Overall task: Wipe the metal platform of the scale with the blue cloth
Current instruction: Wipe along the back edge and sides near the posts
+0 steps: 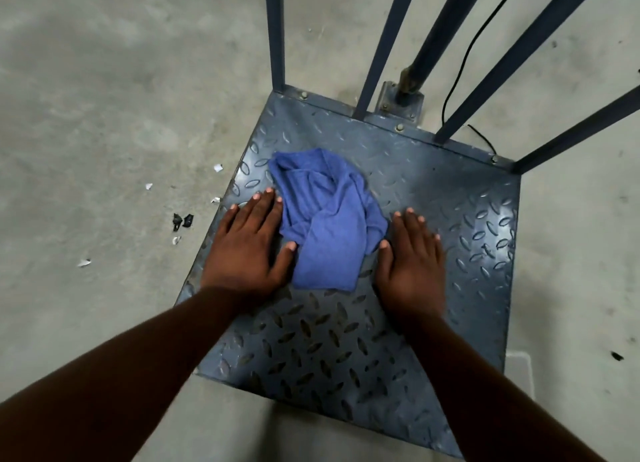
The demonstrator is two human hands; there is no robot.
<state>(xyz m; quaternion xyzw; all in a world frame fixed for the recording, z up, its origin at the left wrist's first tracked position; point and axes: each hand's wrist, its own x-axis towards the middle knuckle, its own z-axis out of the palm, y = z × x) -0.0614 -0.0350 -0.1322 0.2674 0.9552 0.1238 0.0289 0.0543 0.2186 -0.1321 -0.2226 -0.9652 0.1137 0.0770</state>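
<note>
The scale's metal platform (450, 226) is a blue-grey tread plate lying on the floor. A crumpled blue cloth (325, 215) rests on its middle. My left hand (247, 245) lies flat on the plate, palm down, fingers apart, touching the cloth's left edge. My right hand (412, 257) lies flat in the same way at the cloth's right edge. Neither hand holds the cloth.
Blue metal rails (277, 35) and a post (440, 35) rise from the platform's far edge, with a black cable (464, 59) behind them. Small white and black scraps (181, 221) lie on the concrete floor (104, 115) to the left.
</note>
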